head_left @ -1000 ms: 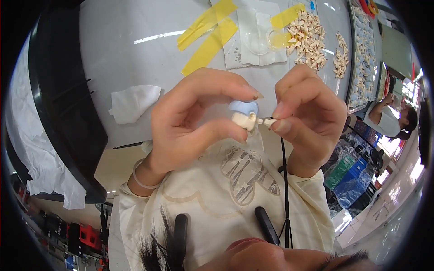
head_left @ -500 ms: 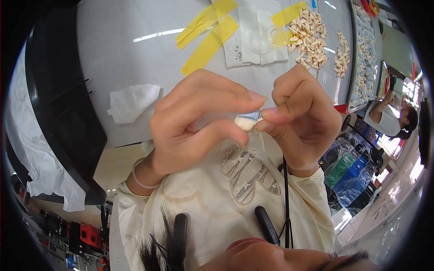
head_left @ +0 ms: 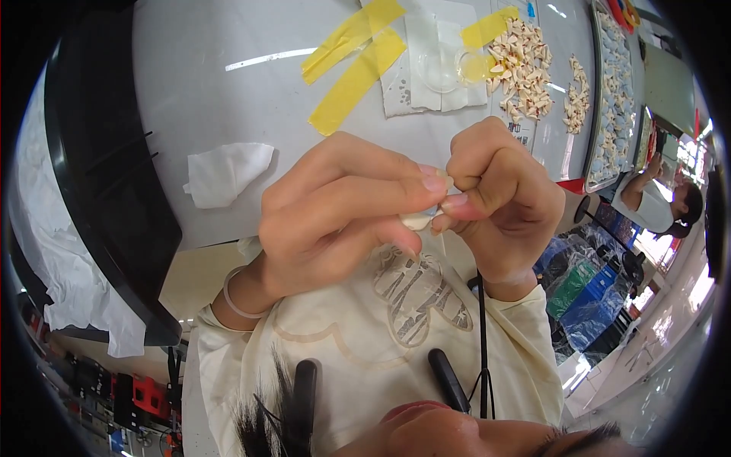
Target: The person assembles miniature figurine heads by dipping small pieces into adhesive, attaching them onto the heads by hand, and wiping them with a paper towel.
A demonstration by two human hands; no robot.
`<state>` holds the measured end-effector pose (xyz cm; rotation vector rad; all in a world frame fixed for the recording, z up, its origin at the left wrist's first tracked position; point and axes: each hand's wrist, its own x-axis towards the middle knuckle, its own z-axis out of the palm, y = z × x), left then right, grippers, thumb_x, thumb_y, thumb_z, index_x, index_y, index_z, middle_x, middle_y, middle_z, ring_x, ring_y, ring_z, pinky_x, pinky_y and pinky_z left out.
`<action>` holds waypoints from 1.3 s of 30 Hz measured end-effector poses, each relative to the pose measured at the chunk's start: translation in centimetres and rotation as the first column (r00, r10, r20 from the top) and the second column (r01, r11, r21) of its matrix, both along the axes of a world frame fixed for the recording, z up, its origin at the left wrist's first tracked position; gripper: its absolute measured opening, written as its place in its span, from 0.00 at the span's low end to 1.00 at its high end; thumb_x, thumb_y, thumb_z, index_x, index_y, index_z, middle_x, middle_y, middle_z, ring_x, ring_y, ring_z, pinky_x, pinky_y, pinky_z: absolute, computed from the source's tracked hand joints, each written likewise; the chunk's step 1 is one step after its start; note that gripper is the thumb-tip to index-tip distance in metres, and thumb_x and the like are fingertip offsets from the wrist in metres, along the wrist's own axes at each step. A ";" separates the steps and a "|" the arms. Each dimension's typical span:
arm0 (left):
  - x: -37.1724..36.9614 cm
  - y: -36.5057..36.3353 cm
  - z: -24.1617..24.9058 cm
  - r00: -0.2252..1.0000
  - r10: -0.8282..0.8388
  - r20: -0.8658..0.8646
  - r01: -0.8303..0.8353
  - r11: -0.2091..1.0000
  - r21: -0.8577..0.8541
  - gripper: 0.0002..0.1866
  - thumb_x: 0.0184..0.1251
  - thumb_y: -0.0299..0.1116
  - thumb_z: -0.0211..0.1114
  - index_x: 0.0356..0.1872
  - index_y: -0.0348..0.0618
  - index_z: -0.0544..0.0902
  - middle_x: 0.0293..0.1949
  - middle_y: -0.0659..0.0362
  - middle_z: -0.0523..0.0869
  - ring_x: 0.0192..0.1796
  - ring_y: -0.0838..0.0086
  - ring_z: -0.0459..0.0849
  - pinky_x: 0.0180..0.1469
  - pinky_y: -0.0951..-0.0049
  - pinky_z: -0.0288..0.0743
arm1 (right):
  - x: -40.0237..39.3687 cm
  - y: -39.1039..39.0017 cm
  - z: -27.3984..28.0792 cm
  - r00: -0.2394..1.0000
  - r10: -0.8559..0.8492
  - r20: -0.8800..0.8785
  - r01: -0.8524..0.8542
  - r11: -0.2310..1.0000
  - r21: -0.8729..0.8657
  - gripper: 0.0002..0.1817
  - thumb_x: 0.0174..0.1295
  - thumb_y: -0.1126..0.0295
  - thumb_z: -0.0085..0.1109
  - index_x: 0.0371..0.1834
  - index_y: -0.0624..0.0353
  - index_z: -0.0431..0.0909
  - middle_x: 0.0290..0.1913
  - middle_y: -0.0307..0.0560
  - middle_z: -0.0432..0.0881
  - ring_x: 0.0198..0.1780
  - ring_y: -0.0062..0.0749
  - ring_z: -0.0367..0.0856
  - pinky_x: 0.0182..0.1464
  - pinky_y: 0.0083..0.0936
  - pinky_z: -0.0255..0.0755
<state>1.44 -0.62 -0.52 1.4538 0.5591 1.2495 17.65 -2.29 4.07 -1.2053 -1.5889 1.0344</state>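
Between the thumb and fingers of my left hand (head_left: 335,206) is a small white-and-blue piece (head_left: 417,221), mostly covered by the fingertips. Its rounded cream-white underside shows below, with a little blue above. My right hand (head_left: 506,202) is closed, its thumb and index finger pinched at the right end of that piece. Whatever sits in this pinch is hidden by the fingertips. Both hands meet in front of my chest, above the near table edge.
Small cream pointed pieces (head_left: 521,68) with reddish marks lie heaped on the table (head_left: 228,99), beside a smaller pile (head_left: 576,95). A tray (head_left: 611,99) holds blue and cream pieces. Yellow tape (head_left: 358,80), white paper (head_left: 228,175) and a clear round dish (head_left: 474,67) lie around. Another person (head_left: 655,198) works at right.
My left fingers have shifted over the top of the white-and-blue piece and cover more of it. My right hand has moved slightly left, still pinching at its end.
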 end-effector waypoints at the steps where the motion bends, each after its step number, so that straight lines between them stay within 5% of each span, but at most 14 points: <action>1: 0.0 0.0 0.0 1.000 -0.002 0.000 0.002 1.000 0.001 0.16 0.43 0.31 0.68 0.36 0.34 0.80 0.34 0.51 0.80 0.35 0.69 0.81 0.35 0.79 0.74 | 0.0 0.0 0.0 1.000 -0.001 -0.001 0.001 1.000 0.002 0.12 0.32 0.86 0.62 0.15 0.60 0.68 0.21 0.42 0.69 0.23 0.29 0.64 0.26 0.19 0.58; 8: -0.3 0.0 0.2 0.999 -0.031 -0.010 0.031 0.999 -0.021 0.17 0.42 0.30 0.69 0.36 0.35 0.80 0.34 0.53 0.80 0.35 0.70 0.80 0.36 0.78 0.73 | 0.2 0.3 0.7 1.000 -0.010 -0.016 0.009 0.996 -0.083 0.10 0.35 0.85 0.62 0.18 0.60 0.72 0.22 0.42 0.70 0.24 0.27 0.66 0.26 0.18 0.59; 10: -0.2 -0.2 0.2 0.992 -0.084 0.096 0.108 0.954 -0.278 0.16 0.44 0.27 0.68 0.37 0.34 0.80 0.37 0.52 0.79 0.39 0.70 0.78 0.41 0.76 0.71 | 0.6 0.5 0.8 0.999 -0.022 -0.028 0.018 0.992 -0.125 0.09 0.36 0.84 0.62 0.19 0.60 0.74 0.22 0.41 0.70 0.25 0.27 0.67 0.27 0.18 0.59; 12: -0.3 -0.2 0.1 0.978 -0.105 0.180 0.166 0.914 -0.369 0.15 0.46 0.26 0.66 0.37 0.33 0.79 0.39 0.52 0.79 0.42 0.70 0.77 0.43 0.75 0.70 | 1.3 0.7 0.7 0.999 0.040 0.037 -0.041 0.998 0.040 0.12 0.41 0.71 0.69 0.24 0.64 0.75 0.25 0.42 0.69 0.26 0.22 0.64 0.28 0.16 0.56; 15: -0.7 0.2 0.0 0.930 -0.133 0.342 0.285 0.849 -0.445 0.13 0.49 0.23 0.63 0.38 0.32 0.78 0.42 0.51 0.77 0.45 0.68 0.75 0.47 0.72 0.68 | 3.6 0.9 1.4 0.979 -0.179 0.098 0.165 0.977 0.133 0.08 0.44 0.78 0.62 0.30 0.66 0.78 0.29 0.43 0.76 0.31 0.25 0.71 0.34 0.17 0.63; 18: -0.4 0.4 -0.3 0.859 -0.148 0.491 0.380 0.826 -0.416 0.14 0.49 0.21 0.62 0.40 0.31 0.77 0.42 0.50 0.76 0.46 0.66 0.75 0.48 0.69 0.68 | 7.8 1.5 1.1 0.780 -0.545 0.308 0.460 0.833 0.307 0.11 0.49 0.73 0.61 0.35 0.65 0.78 0.33 0.46 0.77 0.36 0.28 0.73 0.42 0.20 0.65; 19: 0.1 0.3 -0.6 0.814 -0.140 0.564 0.417 0.817 -0.399 0.16 0.48 0.19 0.62 0.42 0.31 0.76 0.41 0.49 0.76 0.46 0.65 0.75 0.48 0.67 0.68 | 9.7 1.5 0.9 0.779 -0.546 0.308 0.462 0.832 0.308 0.11 0.49 0.73 0.61 0.35 0.65 0.78 0.33 0.46 0.77 0.36 0.28 0.73 0.42 0.20 0.65; 21: 0.3 0.3 -0.6 0.855 -0.141 0.500 0.366 0.846 -0.388 0.16 0.49 0.29 0.65 0.41 0.34 0.75 0.41 0.50 0.75 0.43 0.66 0.76 0.45 0.68 0.71 | 12.2 1.8 1.1 0.440 -0.557 0.704 0.440 0.817 0.372 0.13 0.51 0.69 0.60 0.40 0.59 0.78 0.40 0.45 0.77 0.43 0.31 0.73 0.48 0.24 0.65; 22: 0.4 0.3 -0.6 0.892 -0.134 0.431 0.311 0.874 -0.373 0.19 0.50 0.38 0.67 0.39 0.38 0.74 0.40 0.51 0.75 0.39 0.67 0.78 0.41 0.69 0.74 | 13.0 1.8 1.0 0.442 -0.560 0.700 0.440 0.816 0.375 0.13 0.51 0.69 0.60 0.40 0.59 0.78 0.40 0.45 0.77 0.43 0.31 0.73 0.48 0.24 0.65; 24: 0.4 0.2 -0.6 0.890 -0.136 0.436 0.318 0.870 -0.377 0.20 0.49 0.39 0.69 0.39 0.39 0.73 0.40 0.51 0.75 0.40 0.67 0.78 0.41 0.69 0.74 | 14.1 1.6 0.2 0.403 -0.472 0.784 0.427 0.854 0.295 0.15 0.51 0.69 0.59 0.45 0.53 0.77 0.45 0.44 0.75 0.49 0.33 0.71 0.53 0.26 0.62; 29: 0.2 0.1 0.0 0.923 -0.077 0.377 0.268 0.831 -0.487 0.21 0.47 0.41 0.69 0.37 0.41 0.72 0.41 0.52 0.74 0.41 0.67 0.77 0.40 0.70 0.72 | 14.0 1.7 -0.2 0.446 -0.464 0.765 0.386 0.871 0.303 0.17 0.49 0.72 0.59 0.45 0.54 0.76 0.47 0.45 0.75 0.51 0.35 0.71 0.53 0.26 0.62; 31: 0.3 0.2 -0.5 0.898 -0.049 0.438 0.250 0.875 -0.414 0.18 0.45 0.23 0.68 0.40 0.34 0.75 0.41 0.51 0.76 0.45 0.66 0.75 0.49 0.71 0.67 | 13.5 1.8 0.2 0.461 -0.488 0.741 0.390 0.862 0.324 0.16 0.48 0.73 0.58 0.43 0.55 0.76 0.46 0.45 0.75 0.50 0.34 0.71 0.52 0.25 0.63; 33: 0.3 0.2 -0.7 0.916 -0.049 0.397 0.217 0.895 -0.390 0.17 0.46 0.25 0.69 0.39 0.35 0.75 0.41 0.52 0.76 0.45 0.67 0.75 0.49 0.72 0.67 | 13.0 1.9 1.0 0.648 -0.363 0.670 0.313 0.928 0.201 0.13 0.47 0.75 0.57 0.38 0.58 0.77 0.42 0.43 0.77 0.46 0.32 0.73 0.47 0.23 0.65; 39: 0.3 0.4 -0.3 0.927 -0.071 0.367 0.238 0.870 -0.432 0.18 0.48 0.34 0.69 0.39 0.38 0.74 0.41 0.53 0.75 0.44 0.69 0.75 0.48 0.73 0.67 | 11.8 2.6 1.2 0.712 -0.189 0.676 0.180 0.980 0.085 0.09 0.43 0.79 0.57 0.30 0.61 0.77 0.34 0.42 0.78 0.37 0.32 0.75 0.40 0.22 0.66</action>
